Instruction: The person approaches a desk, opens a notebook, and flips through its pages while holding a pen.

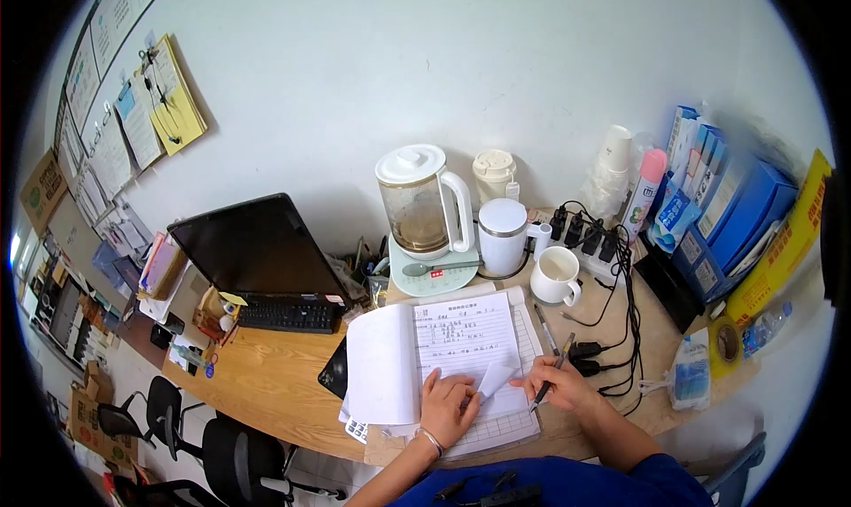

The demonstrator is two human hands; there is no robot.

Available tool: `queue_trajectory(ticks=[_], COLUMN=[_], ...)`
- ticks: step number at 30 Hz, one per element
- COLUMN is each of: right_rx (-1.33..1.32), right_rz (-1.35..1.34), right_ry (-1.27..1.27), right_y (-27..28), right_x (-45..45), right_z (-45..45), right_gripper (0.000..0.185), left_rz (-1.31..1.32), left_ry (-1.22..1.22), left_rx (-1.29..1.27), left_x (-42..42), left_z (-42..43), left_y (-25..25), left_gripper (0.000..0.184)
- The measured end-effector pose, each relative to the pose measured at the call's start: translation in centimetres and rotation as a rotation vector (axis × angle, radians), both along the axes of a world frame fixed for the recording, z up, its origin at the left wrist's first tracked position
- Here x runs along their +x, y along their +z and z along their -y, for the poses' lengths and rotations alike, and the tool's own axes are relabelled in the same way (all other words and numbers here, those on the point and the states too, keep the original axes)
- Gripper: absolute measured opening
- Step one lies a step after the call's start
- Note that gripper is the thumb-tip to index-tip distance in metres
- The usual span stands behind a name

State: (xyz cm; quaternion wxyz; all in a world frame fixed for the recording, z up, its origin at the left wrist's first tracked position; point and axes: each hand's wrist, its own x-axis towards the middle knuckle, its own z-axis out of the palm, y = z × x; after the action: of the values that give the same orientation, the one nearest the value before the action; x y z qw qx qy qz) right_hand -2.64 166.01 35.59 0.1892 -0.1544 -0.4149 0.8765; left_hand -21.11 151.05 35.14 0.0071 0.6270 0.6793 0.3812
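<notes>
On the table (667, 343), the form (465, 330) is showing written upper lines, lower ones partly hidden, with the left hand (449, 407) lying spread on it, the right hand (560, 386) pinching a pen (564, 354) in a closed grip.

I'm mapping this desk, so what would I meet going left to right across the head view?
Black monitor → left hand, on the open notebook → right hand, holding a pen → pink-capped spray can → yellow tape roll.
</notes>
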Motion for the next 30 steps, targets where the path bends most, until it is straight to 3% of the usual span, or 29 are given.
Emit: queue_trajectory(ticks=[30], right_rx=[0.022], right_rz=[-0.008], right_ry=[0.008], right_y=[-0.11], right_x=[0.1], right_z=[-0.18], right_gripper=[0.023], left_rz=[-0.017], left_ry=[-0.004], left_rx=[-0.03], left_x=[0.03], left_z=[-0.01], left_y=[0.01], left_gripper=[0.009])
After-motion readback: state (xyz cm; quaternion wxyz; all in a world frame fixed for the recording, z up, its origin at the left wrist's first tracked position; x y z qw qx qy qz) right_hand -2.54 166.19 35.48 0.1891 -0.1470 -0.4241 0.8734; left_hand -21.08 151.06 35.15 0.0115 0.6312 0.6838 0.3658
